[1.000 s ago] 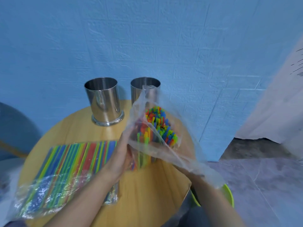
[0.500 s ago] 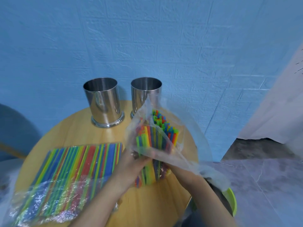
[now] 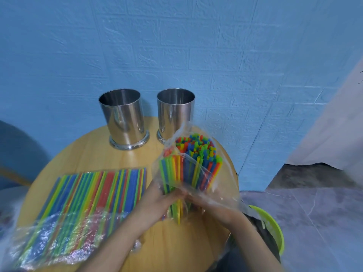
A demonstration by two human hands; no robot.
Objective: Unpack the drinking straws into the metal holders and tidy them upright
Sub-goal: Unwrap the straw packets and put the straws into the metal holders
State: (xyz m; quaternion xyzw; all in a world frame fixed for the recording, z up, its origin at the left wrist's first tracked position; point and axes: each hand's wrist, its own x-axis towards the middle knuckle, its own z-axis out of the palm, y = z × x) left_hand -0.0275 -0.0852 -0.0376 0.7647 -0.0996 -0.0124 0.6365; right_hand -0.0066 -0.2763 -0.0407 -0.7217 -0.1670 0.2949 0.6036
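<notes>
Head camera: left hand (image 3: 157,200) and right hand (image 3: 214,209) grip a crinkly clear plastic bag (image 3: 218,193) of thin multicoloured straws (image 3: 188,169) above round wooden surface (image 3: 94,150).

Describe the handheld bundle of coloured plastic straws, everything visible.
The bundle of coloured plastic straws mixes green, blue, orange, red and yellow tubes. It stands roughly upright above the round wooden table, tops fanned and uneven. A crinkled clear plastic bag wraps loosely round it. The left hand and right hand grip it low down; a few ends poke out beneath.
</notes>
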